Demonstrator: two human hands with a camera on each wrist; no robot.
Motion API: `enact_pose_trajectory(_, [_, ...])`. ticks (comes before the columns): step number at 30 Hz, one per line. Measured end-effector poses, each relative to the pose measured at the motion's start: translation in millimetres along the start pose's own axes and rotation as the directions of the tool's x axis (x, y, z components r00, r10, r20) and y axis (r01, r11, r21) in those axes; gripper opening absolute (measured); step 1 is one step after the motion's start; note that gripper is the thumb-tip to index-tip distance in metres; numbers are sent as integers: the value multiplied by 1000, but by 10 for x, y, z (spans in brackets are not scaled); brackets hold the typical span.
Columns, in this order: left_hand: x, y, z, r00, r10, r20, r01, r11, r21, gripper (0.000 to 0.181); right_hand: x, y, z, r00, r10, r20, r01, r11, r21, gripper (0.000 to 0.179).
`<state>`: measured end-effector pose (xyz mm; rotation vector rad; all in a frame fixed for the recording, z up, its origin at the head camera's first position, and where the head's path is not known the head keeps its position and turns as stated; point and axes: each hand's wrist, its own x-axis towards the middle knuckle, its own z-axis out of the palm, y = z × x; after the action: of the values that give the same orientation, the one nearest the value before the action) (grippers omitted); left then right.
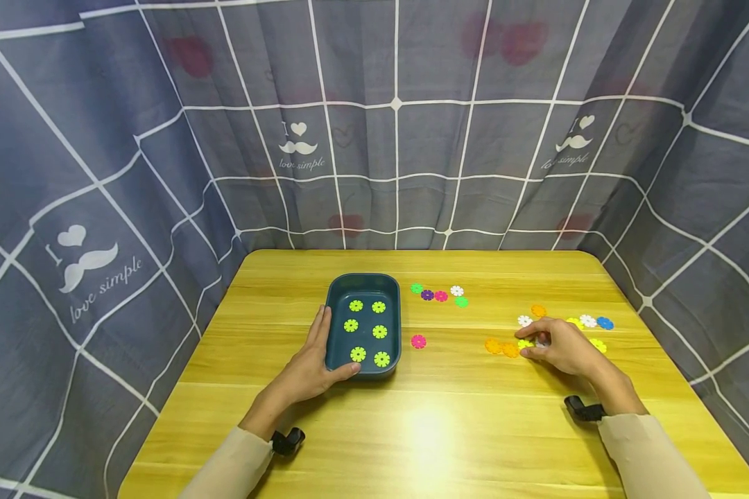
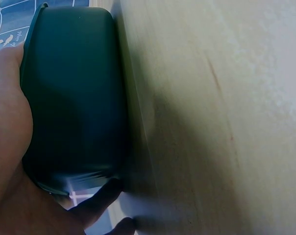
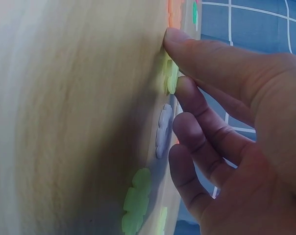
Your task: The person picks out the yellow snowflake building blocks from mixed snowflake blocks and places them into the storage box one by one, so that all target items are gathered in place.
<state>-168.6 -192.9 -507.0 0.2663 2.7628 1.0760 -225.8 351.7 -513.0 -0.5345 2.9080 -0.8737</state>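
A dark teal rectangular tray (image 1: 400, 319) stands left of centre, several yellow-green snowflake discs (image 1: 379, 332) lying flat inside. My left hand (image 1: 306, 367) rests on it, straight fingers along the left outer wall and thumb at the near end; the left wrist view shows the tray's outer wall (image 2: 74, 88) beside the palm. On the right, my right hand (image 1: 562, 346) has thumb and index finger at opposite edges of a yellow-green snowflake disc (image 3: 172, 78), low at the tabletop. A white disc (image 3: 163, 131) lies beneath the other curled fingers, which stay off it.
Orange discs (image 1: 510, 350) lie left of the right hand; white, yellow and blue discs (image 1: 605, 323) lie beyond it. Green, purple, pink and white discs (image 1: 441, 296) sit right of the tray, with a single pink disc (image 1: 418, 342) nearer. A grid-patterned curtain (image 1: 362, 138) surrounds the wooden table (image 1: 362, 443).
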Motion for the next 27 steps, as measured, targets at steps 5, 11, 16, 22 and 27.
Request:
enact_pose_trajectory(5, [-2,-1,-1,1000,4,-5,-4,1000,3,136,5,-8,1,1000,5,0,-5,1000,-8,28])
enact_pose_trajectory(11, [-2,-8,3,1000,4,-8,-4,1000,-1,137,16,-16,11,1000,9,1,-9,1000,-23,28])
enact_pose_trajectory(16, [0,-12,8,1000,1,-4,-1,1000,-3,138,19,-24,10,1000,-1,-7,0,1000,-24,28])
enact_pose_trajectory(22, [3,-13,12,1000,2,-4,-2,1000,-3,137,56,-43,17,999,-26,-30,25,999,-21,28])
enact_pose_trajectory(27, [2,-5,5,1000,4,-9,-4,1000,2,138,99,-90,10,999,-33,-41,32,999,-25,30])
